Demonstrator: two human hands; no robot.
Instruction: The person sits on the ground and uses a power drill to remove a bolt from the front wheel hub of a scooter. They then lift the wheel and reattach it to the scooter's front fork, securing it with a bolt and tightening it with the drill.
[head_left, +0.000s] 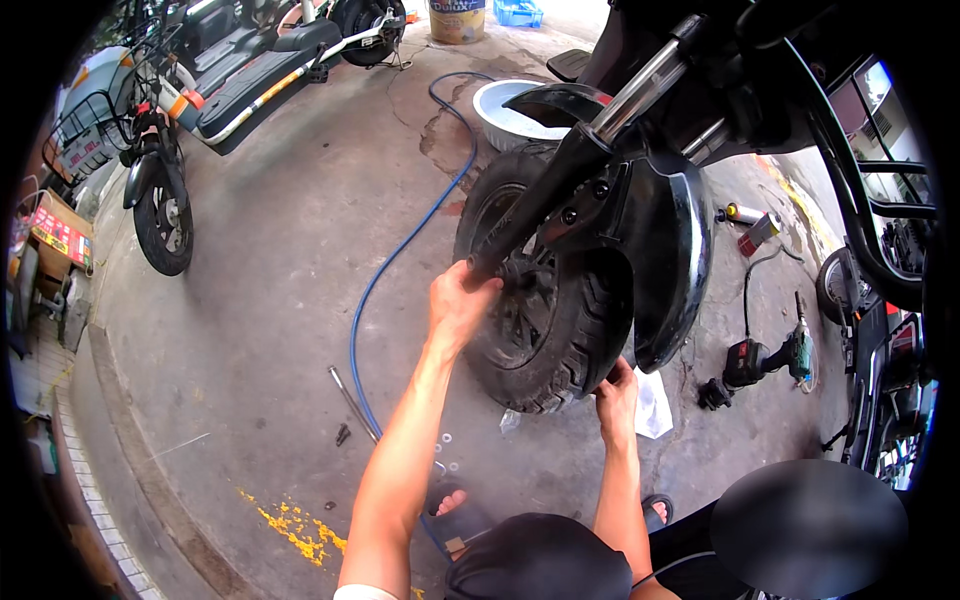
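The left hand (458, 300) is closed around the lower end of the black fork leg (540, 205), at the place where it meets the hub of the front wheel (545, 315). The fingers wrap the fork end and the thumb lies on the near side. The wheel hangs just to the right of this hand, with a thick knobbly tyre.

The right hand (615, 390) is lower and to the right. It grips the bottom part of the tyre, close to the lower edge of the black mudguard (665, 265), which curves over the wheel just above this hand. Right beside this hand, on the concrete floor (270, 330), lies a white rag (653, 405).

Further right of the right hand a cordless drill (760, 360) lies on the ground, and beyond it two spray cans (750, 225). To the left of the left hand a blue hose (385, 275) runs across the floor, and below it lies a thin metal rod (350, 400). Some small washers (447, 438) lie near the left forearm. Far to the left of the hand another scooter (215, 90) is parked.
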